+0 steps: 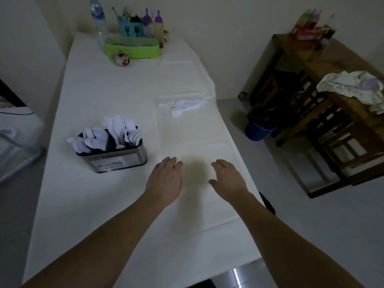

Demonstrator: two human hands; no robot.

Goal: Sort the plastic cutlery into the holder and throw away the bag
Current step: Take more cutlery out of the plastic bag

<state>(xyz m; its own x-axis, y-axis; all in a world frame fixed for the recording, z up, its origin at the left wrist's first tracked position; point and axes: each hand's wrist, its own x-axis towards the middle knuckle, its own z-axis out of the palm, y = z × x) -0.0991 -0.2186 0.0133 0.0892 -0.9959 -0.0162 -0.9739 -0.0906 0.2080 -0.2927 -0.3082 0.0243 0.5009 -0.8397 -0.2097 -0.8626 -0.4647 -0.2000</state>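
A clear plastic bag (187,134) lies flat on the white table, its far end near the right edge. Several white plastic spoons (182,106) rest inside that far end. A metal cutlery holder (116,154) stands to the left, filled with white spoons and forks. My left hand (166,179) hovers palm down at the bag's near left corner. My right hand (227,177) hovers palm down at the near right side. Both hands hold nothing, and their fingers are loosely spread.
A green tray (133,47), a water bottle (98,19), a teal utensil caddy (131,28), sauce bottles and a small jar stand at the table's far end. On the floor to the right are a blue bin (258,129) and a wooden shelf (324,113) with a cloth.
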